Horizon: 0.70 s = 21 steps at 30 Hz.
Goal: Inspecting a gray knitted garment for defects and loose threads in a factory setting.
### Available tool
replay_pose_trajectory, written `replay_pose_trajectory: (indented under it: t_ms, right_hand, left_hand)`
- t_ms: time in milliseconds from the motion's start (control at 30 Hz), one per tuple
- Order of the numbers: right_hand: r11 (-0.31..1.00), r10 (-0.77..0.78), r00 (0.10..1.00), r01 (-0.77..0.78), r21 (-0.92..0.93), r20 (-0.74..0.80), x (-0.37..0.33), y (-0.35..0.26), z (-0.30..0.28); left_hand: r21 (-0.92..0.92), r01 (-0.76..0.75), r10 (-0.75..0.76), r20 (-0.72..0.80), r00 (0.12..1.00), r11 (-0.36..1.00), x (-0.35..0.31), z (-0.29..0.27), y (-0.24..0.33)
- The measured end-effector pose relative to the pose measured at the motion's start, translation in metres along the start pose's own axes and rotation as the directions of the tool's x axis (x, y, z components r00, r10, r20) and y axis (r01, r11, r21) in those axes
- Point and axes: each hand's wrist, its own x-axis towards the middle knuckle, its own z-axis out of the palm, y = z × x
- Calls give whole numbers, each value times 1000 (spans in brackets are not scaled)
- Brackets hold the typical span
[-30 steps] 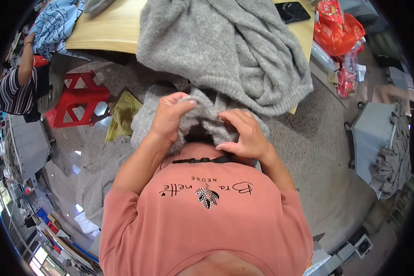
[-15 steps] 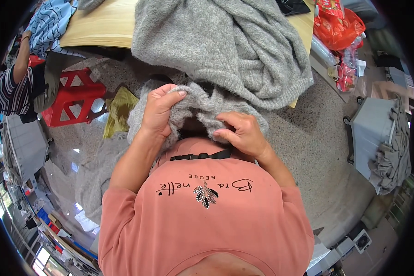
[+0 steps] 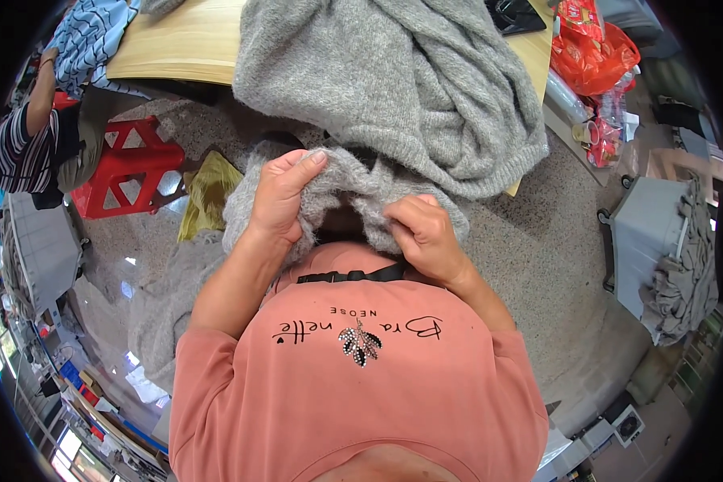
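A big fuzzy grey knitted garment (image 3: 394, 88) lies heaped on the wooden table (image 3: 177, 44) and hangs over its near edge toward my chest. My left hand (image 3: 279, 199) grips a bunched fold of the grey knit at the hanging part, fingers curled over the top. My right hand (image 3: 422, 233) pinches the same fabric a little to the right and lower. Between both hands the knit sags into a dark opening. More grey knit trails down past my left forearm toward the floor.
A red plastic stool (image 3: 124, 165) and a yellow-green cloth (image 3: 209, 193) sit on the speckled floor at left. Another person in a striped top (image 3: 20, 149) is at the far left. Red bags (image 3: 590, 48) lie right of the table; a grey cart (image 3: 659, 241) holds grey garments.
My left hand has shifted up and to the right along the knit, gathering more fabric. The right hand has stayed close to my chest, still pinching the fold.
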Motion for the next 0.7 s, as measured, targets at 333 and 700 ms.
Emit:
replay_pose_trajectory:
  t_ms: [333, 700]
  right_hand:
    - [995, 97, 994, -99, 35, 47, -3, 3, 5]
    - [975, 207, 933, -221, 12, 295, -3, 5, 9]
  left_hand:
    - [-11, 9, -9, -5, 1000, 1000, -1, 2, 1]
    - [-54, 2, -2, -5, 1000, 999, -2, 2, 0]
